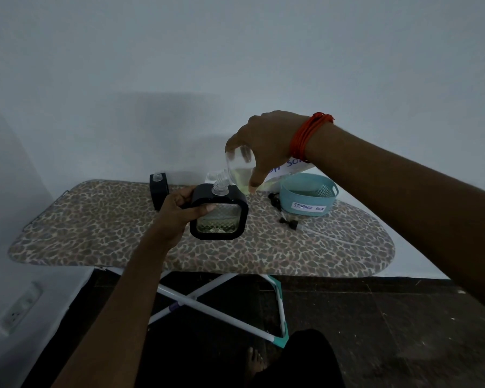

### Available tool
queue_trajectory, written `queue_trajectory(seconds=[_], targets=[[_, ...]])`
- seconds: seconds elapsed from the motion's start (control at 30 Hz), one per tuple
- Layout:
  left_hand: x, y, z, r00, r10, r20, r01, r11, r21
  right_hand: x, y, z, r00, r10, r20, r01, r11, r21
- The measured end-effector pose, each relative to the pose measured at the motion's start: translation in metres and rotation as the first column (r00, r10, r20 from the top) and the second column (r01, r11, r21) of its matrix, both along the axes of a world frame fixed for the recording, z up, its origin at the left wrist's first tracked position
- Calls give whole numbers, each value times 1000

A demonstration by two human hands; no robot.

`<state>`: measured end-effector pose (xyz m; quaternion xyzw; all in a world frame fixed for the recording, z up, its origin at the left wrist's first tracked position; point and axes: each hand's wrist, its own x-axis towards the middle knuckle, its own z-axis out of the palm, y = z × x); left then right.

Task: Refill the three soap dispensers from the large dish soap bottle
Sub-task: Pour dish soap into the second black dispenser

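Note:
My right hand [266,147] grips the large clear dish soap bottle [240,170], tipped so its threaded neck touches the open mouth of a soap dispenser [219,217]. That dispenser is square, black-framed with a faceted clear face, and shows yellowish liquid at its bottom. My left hand [179,210] holds it by its left side on the ironing board [95,219]. A second black dispenser [158,189] stands uncapped behind my left hand. Black pump heads [287,222] with clear tubes lie to the right.
A light blue basket [307,193] labelled "STORAGE BOX" sits at the board's far right, with a white paper label partly hidden behind my right wrist. The board has a leopard-print cover and white crossed legs over a dark floor. A wall socket [20,309] is at the lower left.

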<state>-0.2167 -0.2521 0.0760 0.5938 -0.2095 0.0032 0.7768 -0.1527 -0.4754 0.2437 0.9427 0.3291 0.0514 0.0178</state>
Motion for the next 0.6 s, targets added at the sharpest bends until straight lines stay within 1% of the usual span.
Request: queue_trajectory(seconds=[0.17, 0.4, 0.6], targets=[[1, 0, 0, 1000, 6, 9, -6, 1000, 12, 3, 0, -5, 1000, -15, -26, 15, 999, 30], [1, -2, 0, 1000, 17, 12, -17, 1000, 16, 3, 0, -5, 1000, -13, -13, 13, 999, 33], [1, -1, -1, 1000, 2, 15, -2, 1000, 4, 0, 1, -3, 999, -31, -42, 33, 999, 34]])
